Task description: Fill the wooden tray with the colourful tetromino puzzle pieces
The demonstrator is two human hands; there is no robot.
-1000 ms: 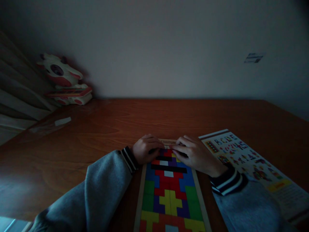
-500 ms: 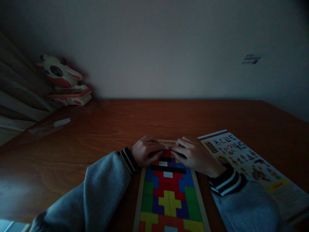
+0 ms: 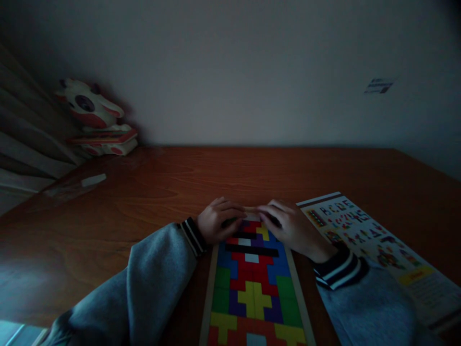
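A wooden-framed tray of tetromino-style puzzle pieces (image 3: 252,274) lies lengthwise in front of me, filled with red, blue, green, yellow, purple and white pieces. Two black bars run across its far part, the longer one (image 3: 252,250) nearer me. At the far left corner, my left hand (image 3: 220,220) curls its fingers onto the far rim, the thumb over the pieces. My right hand (image 3: 284,223) mirrors it at the far right corner, fingers bent on the rim and thumb low. Between the fingertips a white piece (image 3: 252,217) shows beside the rim. The fingertips are partly hidden in dim light.
A printed pattern sheet (image 3: 378,250) lies right of the tray, partly under my right sleeve. At the back left stands a cow-shaped toy (image 3: 95,117) near a curtain (image 3: 32,139). A pale strip (image 3: 93,180) is on the brown table (image 3: 162,187).
My fingers have shifted from the pieces at the far end out to the far rim, uncovering the white piece and more of the red and yellow ones. The tray stays put.
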